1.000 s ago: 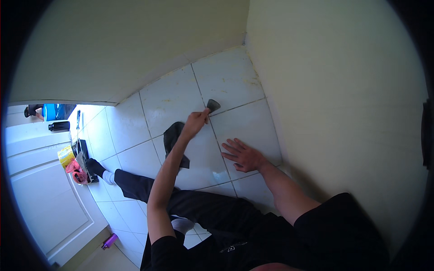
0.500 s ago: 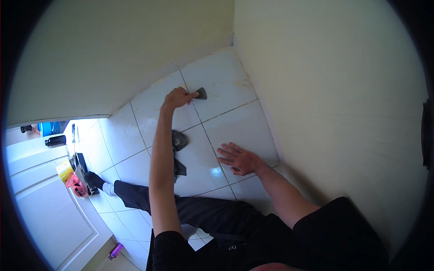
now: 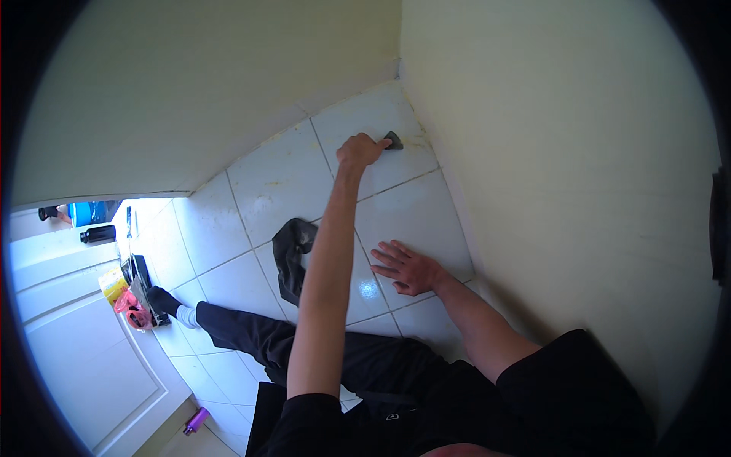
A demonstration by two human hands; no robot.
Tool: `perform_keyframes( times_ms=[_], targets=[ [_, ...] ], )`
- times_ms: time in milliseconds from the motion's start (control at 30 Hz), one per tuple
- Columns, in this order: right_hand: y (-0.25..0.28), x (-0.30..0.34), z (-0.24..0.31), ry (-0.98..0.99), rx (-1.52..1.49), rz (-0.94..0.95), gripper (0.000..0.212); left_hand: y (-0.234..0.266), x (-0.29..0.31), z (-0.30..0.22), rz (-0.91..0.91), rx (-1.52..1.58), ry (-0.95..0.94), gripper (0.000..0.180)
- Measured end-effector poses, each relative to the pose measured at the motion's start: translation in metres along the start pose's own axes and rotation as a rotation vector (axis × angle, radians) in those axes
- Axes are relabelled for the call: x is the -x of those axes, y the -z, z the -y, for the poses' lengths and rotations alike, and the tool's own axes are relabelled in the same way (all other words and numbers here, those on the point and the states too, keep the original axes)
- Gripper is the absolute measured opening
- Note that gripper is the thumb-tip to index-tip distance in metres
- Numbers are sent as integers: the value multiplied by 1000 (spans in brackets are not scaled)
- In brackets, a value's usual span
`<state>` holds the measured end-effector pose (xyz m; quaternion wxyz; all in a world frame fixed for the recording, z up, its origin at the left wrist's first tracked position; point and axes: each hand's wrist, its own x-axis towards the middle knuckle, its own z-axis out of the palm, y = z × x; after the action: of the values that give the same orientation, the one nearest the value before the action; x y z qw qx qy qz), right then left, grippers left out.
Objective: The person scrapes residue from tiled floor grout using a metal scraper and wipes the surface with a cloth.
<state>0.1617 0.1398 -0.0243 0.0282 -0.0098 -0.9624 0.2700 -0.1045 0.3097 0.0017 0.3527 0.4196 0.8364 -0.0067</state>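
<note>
Down by the pale wall corner (image 3: 398,75), the left hand (image 3: 359,151) is clenched round a dark grey, fan-shaped flat scraper (image 3: 394,141), near yellowish smears (image 3: 416,140) on glossy white square floor tiles (image 3: 415,209)! Over to the right hand (image 3: 410,270): released, fingers spread across the tiles. Crumpled black cloth (image 3: 287,263) lies beside the left forearm (image 3: 327,274).

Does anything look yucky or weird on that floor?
Yes: yellowish smears mark the white tiles, some beside the dark flat tool in the left hand. They look odd because the tiles are mostly plain white. A purple bottle also seems to lie on its side.
</note>
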Motion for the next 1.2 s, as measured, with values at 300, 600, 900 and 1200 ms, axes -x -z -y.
perform_keyframes(
  times_ms=[300,600,900,1200],
  targets=[
    [-3,-3,-1,0,77,6,69,-87,27,12,68,709,-48,44],
    [-27,4,-11,23,31,-35,57,-124,89,-17,493,1771,157,22],
    [-30,6,-12,17,35,-56,60,-103,51,-47,324,1712,140,26],
    [-26,2,-9,-27,-43,-92,66,-114,50,-45,305,1679,141,29]
  ],
)
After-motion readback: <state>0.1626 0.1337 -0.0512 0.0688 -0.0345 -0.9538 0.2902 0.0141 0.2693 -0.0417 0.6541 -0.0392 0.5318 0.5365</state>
